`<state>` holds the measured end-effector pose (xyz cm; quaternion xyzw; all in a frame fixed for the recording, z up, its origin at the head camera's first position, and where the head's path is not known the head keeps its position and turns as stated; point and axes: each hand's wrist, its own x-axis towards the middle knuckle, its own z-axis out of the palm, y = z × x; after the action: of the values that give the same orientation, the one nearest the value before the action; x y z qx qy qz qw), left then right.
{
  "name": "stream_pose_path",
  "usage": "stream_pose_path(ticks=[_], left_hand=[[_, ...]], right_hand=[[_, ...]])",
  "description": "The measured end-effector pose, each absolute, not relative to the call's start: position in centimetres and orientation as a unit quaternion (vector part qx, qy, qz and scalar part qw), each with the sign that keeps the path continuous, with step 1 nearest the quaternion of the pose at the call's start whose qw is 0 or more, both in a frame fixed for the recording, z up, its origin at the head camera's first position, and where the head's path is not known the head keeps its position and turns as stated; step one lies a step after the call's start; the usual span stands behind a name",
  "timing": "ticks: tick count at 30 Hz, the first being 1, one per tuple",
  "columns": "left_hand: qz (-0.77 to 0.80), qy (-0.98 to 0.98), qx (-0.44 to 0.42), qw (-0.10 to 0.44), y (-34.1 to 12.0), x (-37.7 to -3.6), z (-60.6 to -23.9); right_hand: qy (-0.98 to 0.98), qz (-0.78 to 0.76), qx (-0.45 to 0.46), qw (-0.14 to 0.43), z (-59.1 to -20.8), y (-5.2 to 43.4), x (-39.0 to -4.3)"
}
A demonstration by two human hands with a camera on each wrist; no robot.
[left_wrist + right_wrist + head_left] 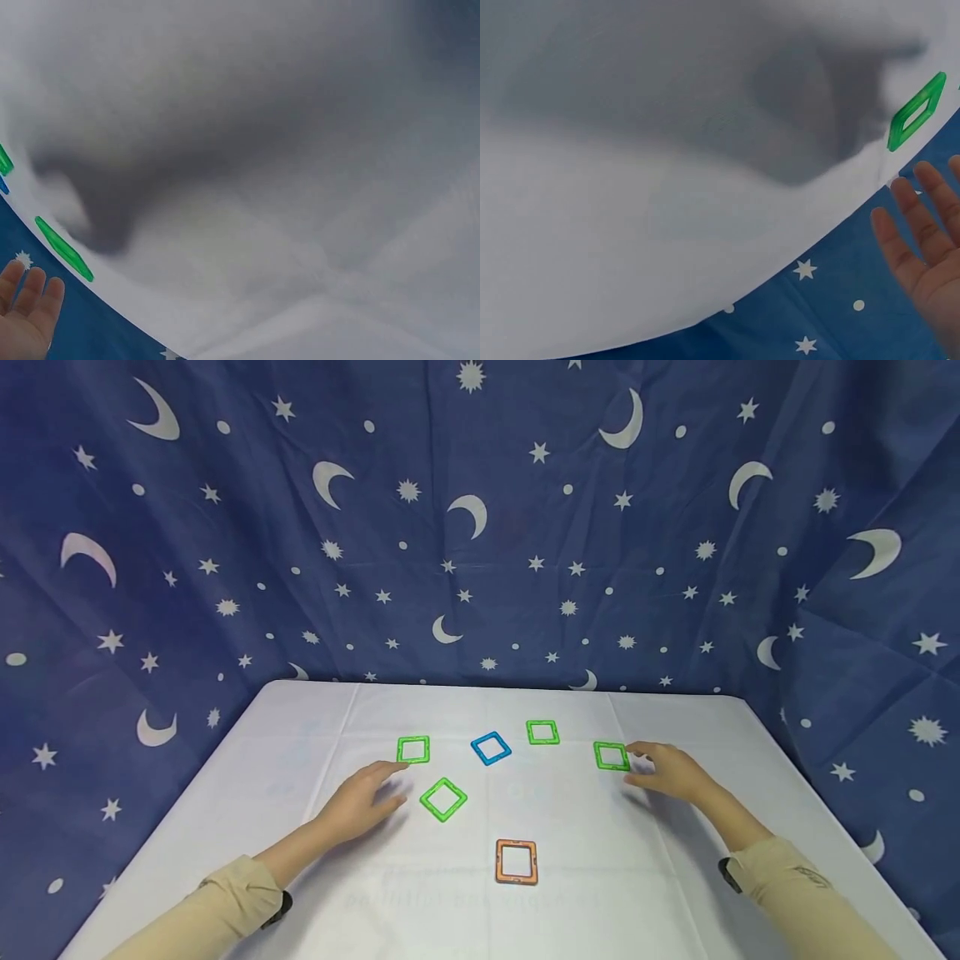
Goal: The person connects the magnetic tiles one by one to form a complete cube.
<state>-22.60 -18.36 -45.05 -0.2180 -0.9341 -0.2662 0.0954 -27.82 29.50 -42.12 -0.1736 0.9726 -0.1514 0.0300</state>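
Both hands hover flat-fingered and holding nothing over the counter [675,860] — the right hand [670,771] beside a green square frame [611,756], the left hand [362,800] near another [413,749]. The frames look light, stiff, thin — best pinched by one edge.

- The right hand [671,772] covers the near right edge of a green square tile [611,756]; whether its fingers touch the tile cannot be told.
- In the left wrist view the left hand [26,315] is cut off by the bottom-left corner, fingers only.
- A green tile [64,249] above those fingers shows edge-on, blurred.
- In the right wrist view the right hand's palm runs off the right edge.
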Motion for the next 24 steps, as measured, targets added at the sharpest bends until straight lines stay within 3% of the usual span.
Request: stream_pose_path(ticks=[15,24], left_hand=[[-0.326,-0.911,-0.252,0.039,-14.1,-20.9,-44.9],[-0.345,-0.894,-0.283,-0.03,-12.0,-20.1,-45.4]], right_hand=[[0.964,-0.196,-0.177,0.021,-42.4,28.2,-29.6],[0.965,-0.2,-0.171,0.021,-43.4,28.2,-30.6]])
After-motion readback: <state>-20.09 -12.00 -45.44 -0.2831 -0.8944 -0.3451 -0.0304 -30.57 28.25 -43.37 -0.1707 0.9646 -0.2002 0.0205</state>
